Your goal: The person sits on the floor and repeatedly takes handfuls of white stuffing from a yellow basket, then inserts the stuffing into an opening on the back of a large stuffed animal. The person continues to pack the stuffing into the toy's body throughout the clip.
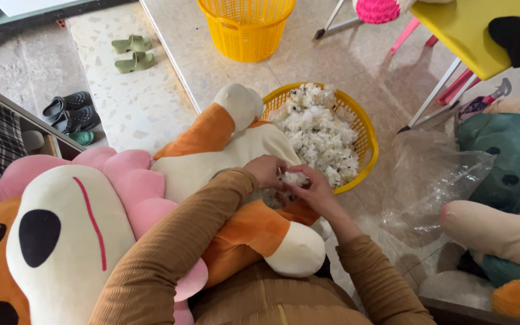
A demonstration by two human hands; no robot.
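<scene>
A large plush lion (91,229) with an orange and cream body and a pink mane lies across my lap. Both hands meet at an opening in its belly. My left hand (265,171) grips the cream fabric at the edge of the opening. My right hand (309,189) pinches a tuft of white stuffing (294,178) against that opening. Just beyond my hands stands a low yellow basket (365,129) heaped with white stuffing (320,132).
A taller yellow basket (246,27) stands farther back. A crumpled clear plastic bag (434,180) lies to the right, with a green plush toy (513,150) and other toys behind it. A yellow stool (461,27) stands at the upper right; sandals (132,53) and shoes (70,111) lie left.
</scene>
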